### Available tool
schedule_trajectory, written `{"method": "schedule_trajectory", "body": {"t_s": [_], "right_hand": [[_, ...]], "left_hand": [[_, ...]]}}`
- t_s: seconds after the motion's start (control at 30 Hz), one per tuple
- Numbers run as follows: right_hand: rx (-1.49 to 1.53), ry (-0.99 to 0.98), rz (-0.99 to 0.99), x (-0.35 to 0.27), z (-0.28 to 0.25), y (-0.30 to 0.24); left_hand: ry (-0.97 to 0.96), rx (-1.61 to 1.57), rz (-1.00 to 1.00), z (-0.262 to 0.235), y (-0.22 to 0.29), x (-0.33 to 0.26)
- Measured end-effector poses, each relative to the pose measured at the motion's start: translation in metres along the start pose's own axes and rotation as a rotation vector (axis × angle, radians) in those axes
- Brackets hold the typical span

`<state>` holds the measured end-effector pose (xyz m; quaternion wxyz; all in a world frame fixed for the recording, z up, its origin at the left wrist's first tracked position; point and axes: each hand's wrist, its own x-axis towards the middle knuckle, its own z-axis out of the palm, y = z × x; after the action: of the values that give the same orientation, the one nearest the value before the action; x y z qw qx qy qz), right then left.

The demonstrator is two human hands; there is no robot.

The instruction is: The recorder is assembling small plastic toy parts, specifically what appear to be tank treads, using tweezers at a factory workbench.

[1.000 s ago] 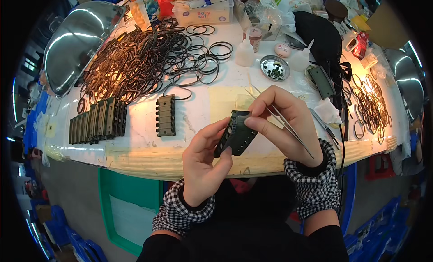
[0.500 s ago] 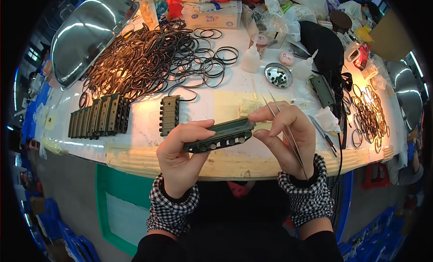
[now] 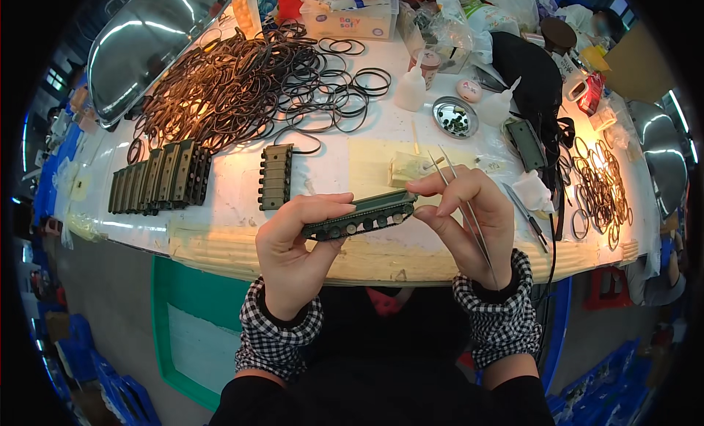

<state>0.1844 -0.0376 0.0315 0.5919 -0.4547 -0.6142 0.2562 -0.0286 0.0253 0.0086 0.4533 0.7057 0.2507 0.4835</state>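
Note:
My left hand (image 3: 292, 239) grips a dark green toy tank hull (image 3: 359, 217) by its left end, thumb below and fingers along the top. The hull lies tilted, right end slightly raised, with small wheels and a black track along the side toward me. My right hand (image 3: 477, 217) keeps a pair of metal tweezers (image 3: 481, 243) in its palm, points upward. Its thumb and forefinger are at the hull's right end; whether they touch it is hard to see. Beyond my left hand lies another hull (image 3: 276, 180), and farther left several more stand in a row (image 3: 163, 178).
A large heap of black rubber track loops (image 3: 220, 89) spreads over the back left, a smaller one (image 3: 601, 184) at the right. Past my right hand are a round dish of small green parts (image 3: 474, 127), white squeeze bottles (image 3: 411, 90) and a pen-like tool (image 3: 524, 217).
The hull has turned a little, so its wheeled side faces me more squarely. Both hands keep their hold, with only small shifts. The whole view has shifted slightly.

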Motion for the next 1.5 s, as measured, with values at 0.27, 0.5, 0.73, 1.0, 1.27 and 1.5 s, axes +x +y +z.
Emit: {"method": "schedule_trajectory", "body": {"t_s": [0.27, 0.5, 0.73, 1.0, 1.27, 1.5], "right_hand": [[-0.064, -0.080, 0.055, -0.002, -0.007, -0.005], [-0.099, -0.122, 0.044, -0.004, -0.005, -0.001], [-0.123, -0.040, 0.023, -0.008, 0.002, 0.009], [-0.090, -0.019, 0.026, -0.009, 0.001, 0.013], [-0.086, -0.006, 0.026, -0.009, 0.002, 0.015], [-0.102, -0.001, 0.003, -0.010, 0.003, 0.015]], "left_hand": [[-0.066, 0.057, 0.024, -0.003, 0.000, 0.000], [-0.056, 0.083, -0.001, -0.003, 0.001, -0.003], [-0.042, 0.002, -0.134, -0.001, -0.003, -0.005], [-0.054, 0.037, -0.083, 0.001, -0.008, -0.003], [-0.053, 0.028, -0.087, 0.002, -0.009, -0.002], [-0.050, 0.004, -0.119, 0.000, -0.008, -0.003]]}}
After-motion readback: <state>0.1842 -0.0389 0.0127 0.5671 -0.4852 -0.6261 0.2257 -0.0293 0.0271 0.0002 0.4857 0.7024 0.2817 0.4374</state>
